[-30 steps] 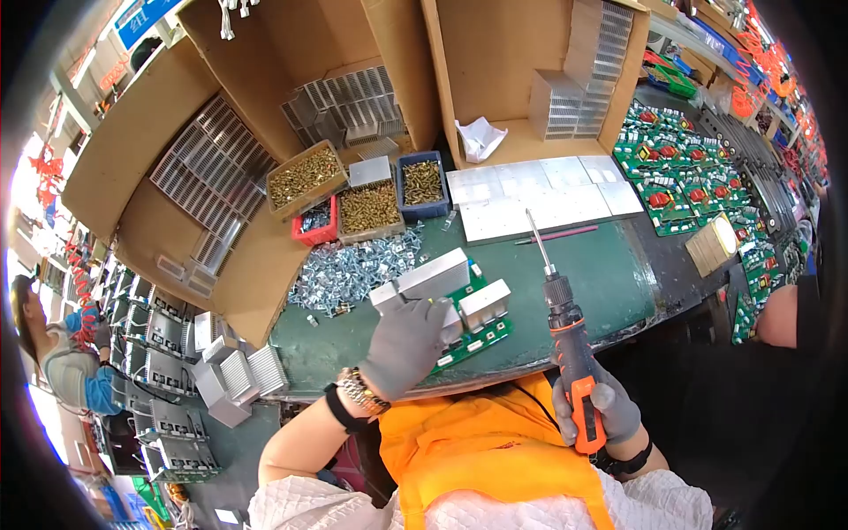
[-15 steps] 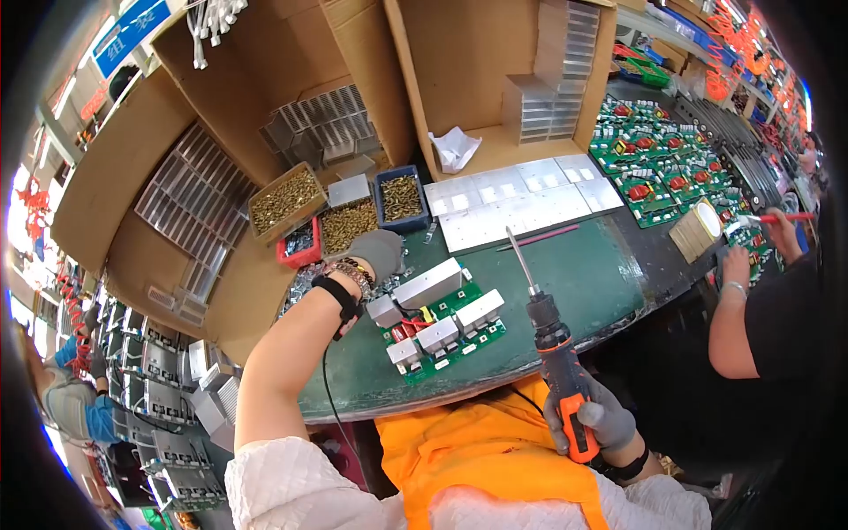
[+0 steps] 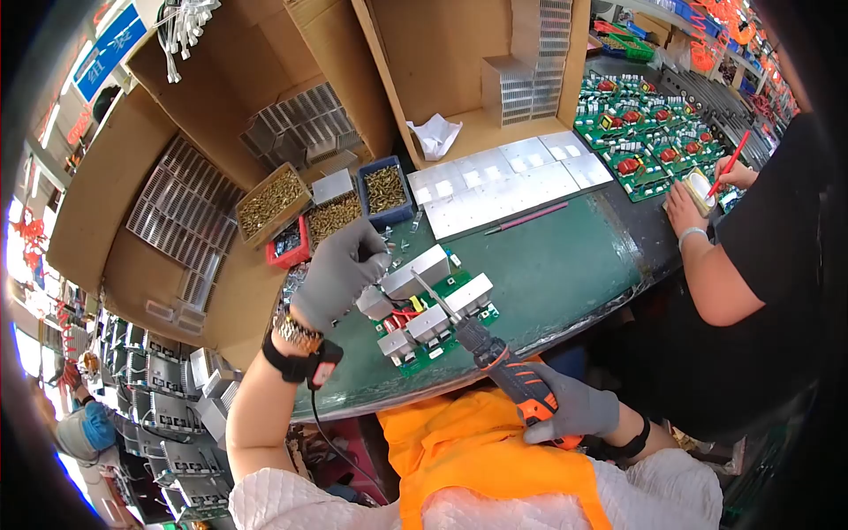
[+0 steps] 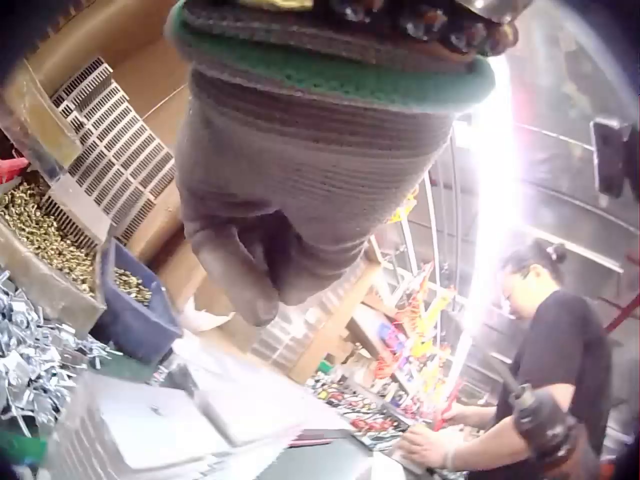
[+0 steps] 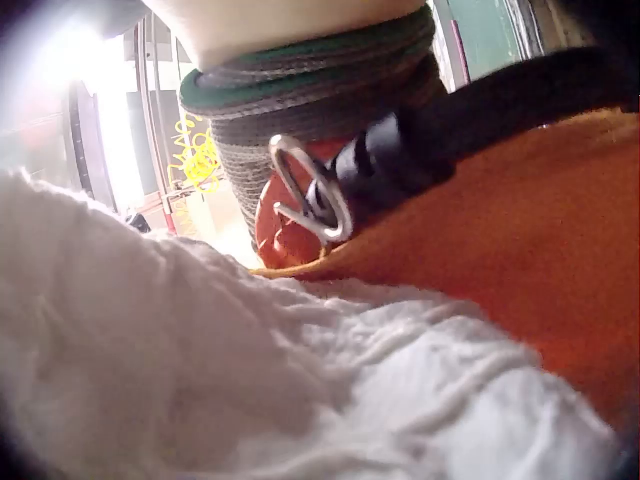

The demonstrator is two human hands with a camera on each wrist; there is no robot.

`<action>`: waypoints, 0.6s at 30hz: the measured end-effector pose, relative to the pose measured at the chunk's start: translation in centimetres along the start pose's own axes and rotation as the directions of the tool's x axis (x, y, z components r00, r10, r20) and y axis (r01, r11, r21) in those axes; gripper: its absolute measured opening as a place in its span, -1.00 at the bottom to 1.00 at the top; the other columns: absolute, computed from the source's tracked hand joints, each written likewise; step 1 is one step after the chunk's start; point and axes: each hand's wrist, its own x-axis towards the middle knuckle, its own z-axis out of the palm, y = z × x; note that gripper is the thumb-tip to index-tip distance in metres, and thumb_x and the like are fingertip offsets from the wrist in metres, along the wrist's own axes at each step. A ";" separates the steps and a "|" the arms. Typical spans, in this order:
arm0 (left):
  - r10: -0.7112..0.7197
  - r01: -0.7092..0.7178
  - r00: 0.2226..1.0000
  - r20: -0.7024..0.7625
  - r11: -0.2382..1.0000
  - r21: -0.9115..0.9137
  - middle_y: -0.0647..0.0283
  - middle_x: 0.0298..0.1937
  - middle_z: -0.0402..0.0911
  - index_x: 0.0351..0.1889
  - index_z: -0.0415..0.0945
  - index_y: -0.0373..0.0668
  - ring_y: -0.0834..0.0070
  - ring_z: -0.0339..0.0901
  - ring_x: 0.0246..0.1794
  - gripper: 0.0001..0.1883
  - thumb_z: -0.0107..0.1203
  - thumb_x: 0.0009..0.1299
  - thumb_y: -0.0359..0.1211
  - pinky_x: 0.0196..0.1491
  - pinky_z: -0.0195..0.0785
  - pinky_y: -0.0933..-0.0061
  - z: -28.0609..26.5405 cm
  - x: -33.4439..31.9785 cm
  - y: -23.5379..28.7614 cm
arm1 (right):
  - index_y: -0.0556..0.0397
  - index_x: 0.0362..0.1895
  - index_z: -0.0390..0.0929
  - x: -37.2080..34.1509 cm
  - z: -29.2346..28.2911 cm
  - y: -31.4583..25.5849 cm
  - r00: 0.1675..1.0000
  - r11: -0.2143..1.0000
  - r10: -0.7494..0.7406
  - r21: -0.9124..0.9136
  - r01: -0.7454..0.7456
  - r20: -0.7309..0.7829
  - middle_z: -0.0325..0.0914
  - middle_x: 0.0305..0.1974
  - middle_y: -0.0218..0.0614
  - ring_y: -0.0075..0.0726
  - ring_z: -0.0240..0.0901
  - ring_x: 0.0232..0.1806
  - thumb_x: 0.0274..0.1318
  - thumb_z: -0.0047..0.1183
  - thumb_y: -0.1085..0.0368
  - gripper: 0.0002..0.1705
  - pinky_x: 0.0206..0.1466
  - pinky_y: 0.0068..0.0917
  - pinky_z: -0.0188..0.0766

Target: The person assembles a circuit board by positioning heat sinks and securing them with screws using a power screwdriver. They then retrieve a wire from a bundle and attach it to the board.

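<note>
My gloved left hand (image 3: pixel 334 276) hovers just left of the circuit board (image 3: pixel 456 283), thumb and fingers bent into a pinch. The small part it pinches is almost wholly hidden by the fingertips; the left wrist view shows the curled fingers (image 4: pixel 262 290) from behind. Aluminium heat sinks (image 3: pixel 430 324) stand on the green board. My gloved right hand (image 3: pixel 574 402) grips an orange-and-black electric screwdriver (image 3: pixel 512 380), its bit (image 3: pixel 433 291) slanting up-left over the board near the left fingertips. In the right wrist view the glove cuff (image 5: pixel 235 150) shows, but the fingers are hidden.
Behind the board stand a blue bin (image 3: pixel 385 212) and a tan bin (image 3: pixel 265 208) of brass screws, plus a red bin (image 3: pixel 287 252). Flat metal plates (image 3: pixel 503 196) and a pink pen (image 3: pixel 528 218) lie behind right. Another person (image 3: pixel 751 238) works at the right.
My left hand went from the board to the small parts by the bins, then came back beside the board. The screwdriver swung left from upright, its bit now over the board.
</note>
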 end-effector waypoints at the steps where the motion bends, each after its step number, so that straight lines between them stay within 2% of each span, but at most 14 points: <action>1: -0.005 0.005 1.000 0.004 1.000 0.003 0.46 -0.43 0.48 -0.24 0.50 -0.25 0.75 0.37 -0.40 -0.85 0.19 0.23 -0.53 -0.32 0.30 0.63 0.4 -0.8 0.6 | 0.12 0.40 0.02 0.3 0.1 0.1 1.000 1.000 0.001 0.007 -0.001 0.003 0.38 0.01 -0.26 -0.45 0.37 -0.02 -0.23 0.46 0.18 0.14 0.08 -0.49 0.37; 3: -0.021 0.018 1.000 -0.009 0.970 -0.244 0.46 -0.35 0.52 -0.10 0.53 -0.27 0.75 0.38 -0.37 -0.77 0.16 0.26 -0.54 -0.26 0.30 0.65 1.2 -1.9 1.1 | 0.14 0.39 0.02 0.9 0.3 0.5 0.997 0.994 -0.074 -0.082 0.073 -0.009 0.38 0.04 -0.24 -0.44 0.38 0.02 -0.23 0.47 0.14 0.15 0.11 -0.45 0.37; 4: -0.033 0.040 0.999 0.031 0.969 -0.244 0.43 -0.27 0.55 0.01 0.53 -0.28 0.75 0.40 -0.33 -0.70 0.17 0.29 -0.51 -0.21 0.29 0.67 1.1 -2.2 0.4 | 0.14 0.39 0.02 1.0 0.5 0.4 0.997 0.995 -0.072 -0.076 0.071 -0.009 0.38 0.04 -0.24 -0.44 0.38 0.02 -0.23 0.47 0.14 0.15 0.11 -0.45 0.37; 7: -0.085 0.087 0.996 0.021 0.934 -0.346 0.41 -0.24 0.57 -0.02 0.53 -0.30 0.75 0.41 -0.31 -0.72 0.19 0.30 -0.48 -0.23 0.29 0.66 1.6 -3.3 0.8 | 0.15 0.39 0.01 0.7 0.8 -0.3 0.996 0.990 -0.084 -0.117 0.079 -0.035 0.38 0.07 -0.23 -0.45 0.39 0.04 -0.23 0.48 0.14 0.15 0.10 -0.47 0.38; 10: -0.138 0.136 0.990 0.014 0.953 -0.270 0.40 -0.26 0.57 -0.02 0.53 -0.31 0.75 0.42 -0.32 -0.73 0.19 0.32 -0.46 -0.26 0.30 0.67 1.9 -3.9 1.1 | 0.15 0.39 0.02 0.4 1.0 -0.3 0.998 0.995 -0.054 -0.084 0.053 -0.016 0.38 0.05 -0.25 -0.46 0.40 0.00 -0.20 0.47 0.16 0.13 0.06 -0.51 0.40; 12: -0.128 0.128 0.992 0.018 0.953 -0.276 0.39 -0.27 0.58 -0.03 0.53 -0.32 0.74 0.43 -0.33 -0.73 0.18 0.33 -0.47 -0.26 0.31 0.67 1.9 -4.0 0.9 | 0.11 0.37 0.06 0.1 1.1 0.1 0.999 1.000 -0.026 0.000 0.026 -0.038 0.43 -0.08 -0.29 -0.46 0.39 -0.09 -0.29 0.50 0.10 0.16 0.00 -0.47 0.39; 15: -0.084 0.082 0.996 0.004 0.959 -0.270 0.37 -0.28 0.59 -0.04 0.53 -0.33 0.73 0.45 -0.34 -0.75 0.16 0.33 -0.48 -0.25 0.34 0.66 2.4 -4.1 0.4 | 0.12 0.38 0.06 0.1 1.2 0.4 0.994 0.993 -0.093 -0.082 0.088 -0.060 0.43 -0.07 -0.28 -0.43 0.39 -0.08 -0.28 0.49 0.11 0.15 0.02 -0.46 0.39; 18: -0.056 0.051 0.998 -0.011 0.957 -0.284 0.35 -0.29 0.60 -0.05 0.53 -0.34 0.71 0.49 -0.33 -0.77 0.14 0.34 -0.49 -0.23 0.37 0.65 2.7 -4.5 0.6 | 0.13 0.38 0.05 -0.1 1.5 0.5 0.994 0.995 -0.085 -0.066 0.080 -0.076 0.42 -0.05 -0.27 -0.43 0.40 -0.06 -0.28 0.49 0.12 0.16 0.03 -0.46 0.39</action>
